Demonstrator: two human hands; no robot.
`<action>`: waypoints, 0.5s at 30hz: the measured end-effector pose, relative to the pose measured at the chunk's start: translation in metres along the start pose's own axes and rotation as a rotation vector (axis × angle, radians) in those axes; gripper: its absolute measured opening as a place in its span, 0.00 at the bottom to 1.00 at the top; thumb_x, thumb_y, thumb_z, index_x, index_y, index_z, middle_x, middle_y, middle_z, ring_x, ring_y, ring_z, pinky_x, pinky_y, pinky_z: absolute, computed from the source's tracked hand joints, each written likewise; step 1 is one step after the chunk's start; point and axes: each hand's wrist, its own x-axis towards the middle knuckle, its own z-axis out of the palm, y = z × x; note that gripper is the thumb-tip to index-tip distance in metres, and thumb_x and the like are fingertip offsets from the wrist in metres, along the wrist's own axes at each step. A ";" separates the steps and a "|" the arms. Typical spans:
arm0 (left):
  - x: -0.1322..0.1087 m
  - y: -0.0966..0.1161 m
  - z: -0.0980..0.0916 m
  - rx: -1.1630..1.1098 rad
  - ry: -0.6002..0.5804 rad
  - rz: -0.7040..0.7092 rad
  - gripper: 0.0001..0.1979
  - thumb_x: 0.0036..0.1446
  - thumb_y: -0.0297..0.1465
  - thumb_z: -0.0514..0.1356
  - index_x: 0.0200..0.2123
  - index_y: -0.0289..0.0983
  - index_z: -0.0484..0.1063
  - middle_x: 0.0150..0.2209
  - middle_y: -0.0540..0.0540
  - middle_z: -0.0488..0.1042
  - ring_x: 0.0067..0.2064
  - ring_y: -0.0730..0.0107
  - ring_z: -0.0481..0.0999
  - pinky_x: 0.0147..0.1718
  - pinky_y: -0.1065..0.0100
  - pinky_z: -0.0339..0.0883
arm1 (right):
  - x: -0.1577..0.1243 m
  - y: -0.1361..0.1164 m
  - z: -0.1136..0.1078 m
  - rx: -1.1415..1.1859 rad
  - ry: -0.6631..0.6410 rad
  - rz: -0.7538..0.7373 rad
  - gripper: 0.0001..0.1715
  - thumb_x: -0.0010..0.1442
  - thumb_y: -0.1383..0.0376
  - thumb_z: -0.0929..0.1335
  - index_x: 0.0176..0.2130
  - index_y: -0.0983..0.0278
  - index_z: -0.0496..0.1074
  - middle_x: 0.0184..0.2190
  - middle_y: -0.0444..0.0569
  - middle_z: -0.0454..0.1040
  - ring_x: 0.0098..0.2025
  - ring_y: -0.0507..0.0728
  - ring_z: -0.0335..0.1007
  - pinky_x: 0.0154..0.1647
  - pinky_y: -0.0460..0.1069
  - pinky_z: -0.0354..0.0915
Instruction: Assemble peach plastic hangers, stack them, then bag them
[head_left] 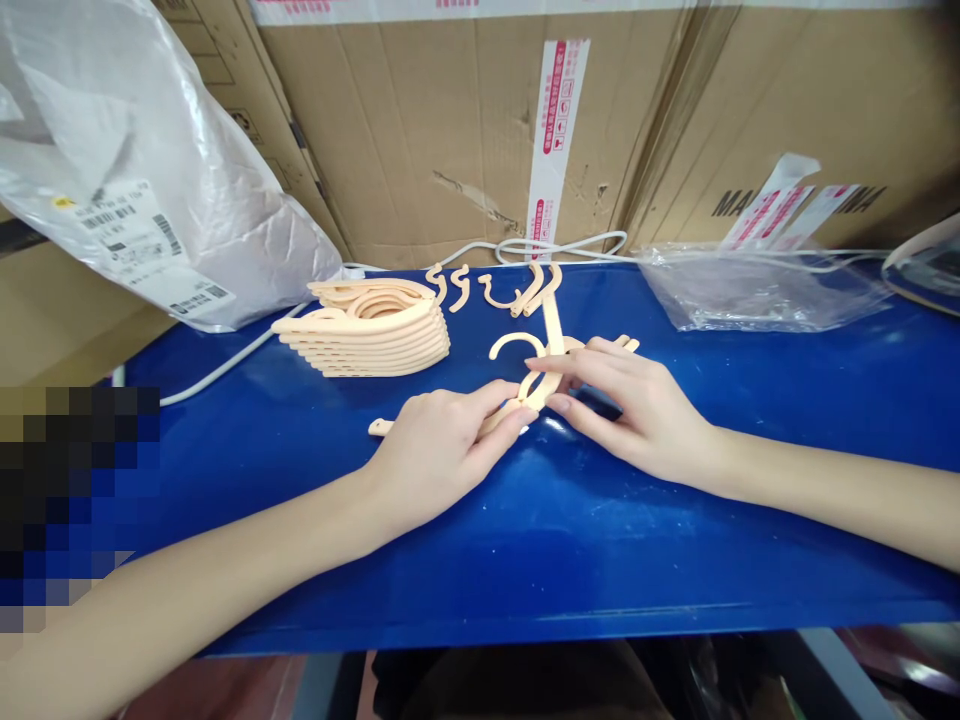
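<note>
Just above the middle of the blue table lies a cream plastic folding clothes hanger, its curved hook pointing up and left. My left hand pinches its left arm near the centre joint between thumb and fingers; that arm's end sticks out beyond the knuckles. From the other side my right hand grips the hanger by the joint, thumb below and fingers above. My fingers partly cover how the pieces meet. Behind and to the left sits a neat stack of cream hanger arms. Several loose hooks lie behind the hanger.
Cardboard boxes line the table's back edge. A white plastic parcel bag leans at the back left. A clear plastic bag lies at the back right. White cable runs along the rear of the blue table.
</note>
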 end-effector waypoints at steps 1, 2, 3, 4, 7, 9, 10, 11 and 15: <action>0.000 0.000 0.000 0.015 -0.015 0.026 0.18 0.68 0.42 0.49 0.47 0.40 0.74 0.19 0.55 0.66 0.21 0.73 0.66 0.24 0.72 0.50 | 0.000 0.000 0.000 0.003 -0.008 -0.002 0.15 0.68 0.63 0.63 0.51 0.64 0.71 0.40 0.51 0.78 0.46 0.57 0.72 0.45 0.52 0.67; 0.000 -0.001 0.001 0.029 -0.030 0.059 0.18 0.68 0.42 0.49 0.45 0.39 0.74 0.19 0.54 0.68 0.21 0.73 0.67 0.24 0.72 0.50 | 0.001 0.000 -0.001 0.009 -0.014 0.000 0.14 0.68 0.63 0.62 0.49 0.64 0.72 0.42 0.51 0.78 0.48 0.57 0.71 0.47 0.53 0.66; -0.001 -0.001 0.001 0.044 -0.045 0.098 0.18 0.68 0.42 0.49 0.43 0.38 0.74 0.21 0.53 0.70 0.22 0.73 0.68 0.24 0.72 0.50 | 0.001 0.000 -0.002 0.020 -0.020 0.010 0.14 0.68 0.63 0.62 0.48 0.64 0.72 0.43 0.51 0.78 0.49 0.57 0.71 0.48 0.53 0.65; -0.001 -0.002 0.002 0.062 -0.060 0.142 0.18 0.68 0.42 0.49 0.43 0.37 0.73 0.22 0.52 0.71 0.22 0.73 0.68 0.23 0.72 0.51 | 0.002 0.000 -0.002 0.039 -0.026 0.024 0.14 0.69 0.63 0.62 0.46 0.64 0.73 0.43 0.50 0.78 0.48 0.57 0.71 0.49 0.52 0.64; -0.004 -0.002 0.003 0.126 -0.099 0.278 0.17 0.68 0.40 0.50 0.46 0.37 0.72 0.25 0.51 0.75 0.24 0.72 0.71 0.23 0.72 0.51 | 0.003 0.001 -0.004 0.123 -0.042 0.067 0.13 0.69 0.62 0.62 0.40 0.63 0.74 0.38 0.47 0.77 0.41 0.54 0.71 0.44 0.50 0.63; -0.005 -0.002 0.003 0.171 -0.105 0.344 0.16 0.69 0.39 0.50 0.47 0.36 0.72 0.27 0.51 0.76 0.26 0.71 0.73 0.23 0.71 0.52 | 0.004 0.002 -0.004 0.174 -0.033 0.109 0.12 0.68 0.61 0.63 0.38 0.63 0.74 0.36 0.45 0.76 0.38 0.53 0.69 0.42 0.49 0.62; -0.006 -0.001 0.003 0.183 -0.093 0.364 0.15 0.69 0.38 0.51 0.47 0.36 0.72 0.28 0.51 0.77 0.26 0.71 0.74 0.23 0.71 0.53 | 0.005 0.003 -0.003 0.196 -0.022 0.134 0.11 0.67 0.61 0.64 0.37 0.62 0.73 0.35 0.45 0.76 0.38 0.53 0.69 0.42 0.50 0.62; -0.006 -0.001 0.004 0.190 -0.074 0.378 0.14 0.68 0.37 0.52 0.47 0.36 0.72 0.29 0.51 0.77 0.27 0.71 0.74 0.23 0.70 0.54 | 0.005 0.004 -0.003 0.222 -0.010 0.164 0.10 0.67 0.61 0.64 0.37 0.62 0.73 0.36 0.44 0.76 0.37 0.53 0.69 0.42 0.50 0.62; -0.005 -0.004 0.005 0.206 0.039 0.380 0.10 0.66 0.34 0.57 0.47 0.39 0.73 0.32 0.53 0.78 0.30 0.72 0.76 0.24 0.70 0.57 | 0.003 0.009 0.000 0.365 0.025 0.310 0.10 0.67 0.60 0.63 0.42 0.61 0.71 0.38 0.46 0.74 0.35 0.53 0.68 0.35 0.50 0.63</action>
